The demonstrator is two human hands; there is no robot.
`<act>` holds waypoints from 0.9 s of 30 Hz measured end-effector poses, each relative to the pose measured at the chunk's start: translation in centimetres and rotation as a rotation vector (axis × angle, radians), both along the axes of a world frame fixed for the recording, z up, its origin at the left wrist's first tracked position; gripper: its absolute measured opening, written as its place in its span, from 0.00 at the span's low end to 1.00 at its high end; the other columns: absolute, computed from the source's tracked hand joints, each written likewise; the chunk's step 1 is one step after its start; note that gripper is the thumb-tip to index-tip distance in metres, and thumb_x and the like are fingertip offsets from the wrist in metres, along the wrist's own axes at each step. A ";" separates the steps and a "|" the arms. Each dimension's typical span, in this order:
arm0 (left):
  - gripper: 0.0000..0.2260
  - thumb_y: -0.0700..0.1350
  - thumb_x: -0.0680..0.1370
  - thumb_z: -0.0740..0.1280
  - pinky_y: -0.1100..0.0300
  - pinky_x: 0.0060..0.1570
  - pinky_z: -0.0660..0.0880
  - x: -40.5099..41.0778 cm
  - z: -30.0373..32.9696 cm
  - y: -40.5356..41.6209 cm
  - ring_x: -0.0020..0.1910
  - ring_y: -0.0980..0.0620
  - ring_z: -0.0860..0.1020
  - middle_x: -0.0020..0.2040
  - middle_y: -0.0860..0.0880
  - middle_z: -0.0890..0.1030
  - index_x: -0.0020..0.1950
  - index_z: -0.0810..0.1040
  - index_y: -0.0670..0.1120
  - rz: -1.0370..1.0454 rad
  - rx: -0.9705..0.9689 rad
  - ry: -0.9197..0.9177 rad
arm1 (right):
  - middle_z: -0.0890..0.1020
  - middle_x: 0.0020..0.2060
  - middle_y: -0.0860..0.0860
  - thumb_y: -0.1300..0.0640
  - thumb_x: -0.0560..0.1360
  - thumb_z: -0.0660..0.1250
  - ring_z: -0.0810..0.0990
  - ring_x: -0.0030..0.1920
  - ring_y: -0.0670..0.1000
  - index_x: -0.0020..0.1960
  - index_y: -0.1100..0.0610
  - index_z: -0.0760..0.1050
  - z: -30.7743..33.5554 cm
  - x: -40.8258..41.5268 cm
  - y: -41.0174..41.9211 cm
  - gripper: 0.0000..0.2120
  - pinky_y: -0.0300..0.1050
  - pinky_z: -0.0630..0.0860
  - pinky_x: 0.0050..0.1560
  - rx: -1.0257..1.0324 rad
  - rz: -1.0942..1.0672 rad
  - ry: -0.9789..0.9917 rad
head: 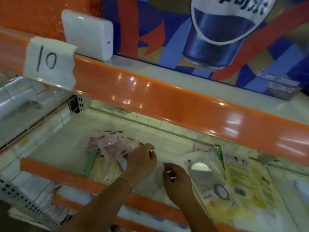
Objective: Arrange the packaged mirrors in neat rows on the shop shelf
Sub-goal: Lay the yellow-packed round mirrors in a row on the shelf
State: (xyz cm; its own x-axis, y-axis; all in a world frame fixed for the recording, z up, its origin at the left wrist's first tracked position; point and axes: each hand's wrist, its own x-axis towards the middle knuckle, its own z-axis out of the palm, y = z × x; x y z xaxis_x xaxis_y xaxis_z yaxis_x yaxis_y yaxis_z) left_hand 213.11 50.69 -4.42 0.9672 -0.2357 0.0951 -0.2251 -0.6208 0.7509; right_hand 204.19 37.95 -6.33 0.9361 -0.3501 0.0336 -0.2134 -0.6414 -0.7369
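Note:
A loose pile of packaged mirrors (111, 148) in pink wrappers, with green and cream handles sticking out, lies on the left of the white shelf (170, 144). My left hand (142, 160) rests at the pile's right edge, its fingers curled on the nearest pink packet. To the right of it, my right hand (176, 177) hovers low over the bare shelf with fingers loosely curled and nothing visibly in it. Right of that hand, a round mirror (200, 169) in clear wrap lies on several flat yellow-carded mirror packs (242, 181).
An orange shelf lip (167, 96) of the level above overhangs the work area, with a paper tag marked 10 (48, 61) on its left. A white box (88, 34) and a blue drinks poster (209, 36) stand above. The orange front rail (55, 171) borders the near edge.

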 end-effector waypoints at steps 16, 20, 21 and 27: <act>0.22 0.55 0.71 0.57 0.40 0.56 0.76 -9.9 -4.9 -12.3 0.56 0.35 0.78 0.56 0.38 0.80 0.56 0.80 0.45 -0.265 0.572 -0.205 | 0.67 0.65 0.50 0.31 0.63 0.65 0.64 0.64 0.59 0.69 0.45 0.62 1.4 -7.2 -13.4 0.39 0.54 0.68 0.62 -0.385 -0.283 0.394; 0.22 0.55 0.74 0.55 0.38 0.56 0.75 -10.1 -5.0 -12.7 0.57 0.34 0.78 0.58 0.38 0.80 0.55 0.82 0.46 -0.269 0.648 -0.176 | 0.70 0.58 0.54 0.38 0.62 0.72 0.73 0.57 0.60 0.70 0.48 0.63 2.1 -7.5 -14.2 0.40 0.47 0.72 0.51 -0.264 -0.203 0.268; 0.21 0.56 0.75 0.54 0.37 0.57 0.74 -10.1 -5.1 -12.7 0.58 0.34 0.77 0.58 0.38 0.80 0.55 0.82 0.47 -0.260 0.649 -0.169 | 0.72 0.58 0.54 0.42 0.63 0.74 0.75 0.56 0.59 0.72 0.49 0.61 2.4 -7.4 -14.4 0.42 0.45 0.72 0.50 -0.192 -0.194 0.244; 0.31 0.59 0.81 0.42 0.39 0.64 0.69 -10.6 -3.7 -14.2 0.65 0.36 0.73 0.65 0.38 0.75 0.65 0.75 0.42 -0.193 0.453 -0.077 | 0.81 0.57 0.51 0.55 0.70 0.73 0.81 0.52 0.54 0.71 0.51 0.67 2.9 -7.9 -16.5 0.31 0.53 0.81 0.49 0.279 -0.245 0.089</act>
